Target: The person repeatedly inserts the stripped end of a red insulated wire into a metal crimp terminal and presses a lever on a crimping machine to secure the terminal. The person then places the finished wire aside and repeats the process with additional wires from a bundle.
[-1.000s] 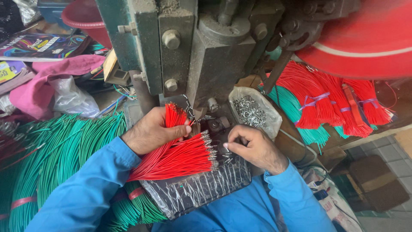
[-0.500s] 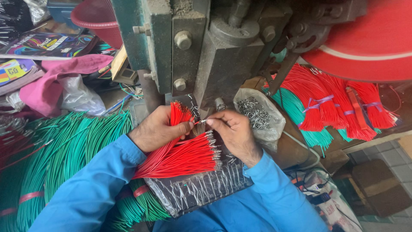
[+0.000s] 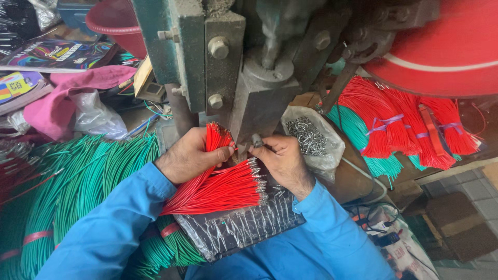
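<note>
Left hand (image 3: 189, 155) is clenched round a short upright bunch of red wires (image 3: 217, 139), thumb pressed against the strands, their metal-tipped ends poking up just under the grey-green press (image 3: 249, 78). Right hand (image 3: 280, 158) sits just beside it, fingertips pinched on a small metal piece (image 3: 257, 140) right at the foot of the press block; whether a single wire runs into that pinch is too small to tell. Below both hands a fanned sheaf of finished red wires (image 3: 218, 189) lies across a sheet of clear crinkled plastic (image 3: 238, 228), silver terminals all pointing toward the right hand. Both forearms are in bright blue sleeves (image 3: 114, 223). Just past the right hand, a clear bag of small metal terminals (image 3: 311, 136) rests open on the surface. Off toward the surface's left edge, a big sweep of green wires (image 3: 72, 181) bound with red bands. Toward the right edge, tied bundles of red wires (image 3: 394, 122) over some teal ones, under a large red wheel (image 3: 441, 46). At the far left corner a pink cloth (image 3: 62, 98), a crumpled plastic bag (image 3: 96, 116) touching it, and a red basin (image 3: 114, 23) behind.
</note>
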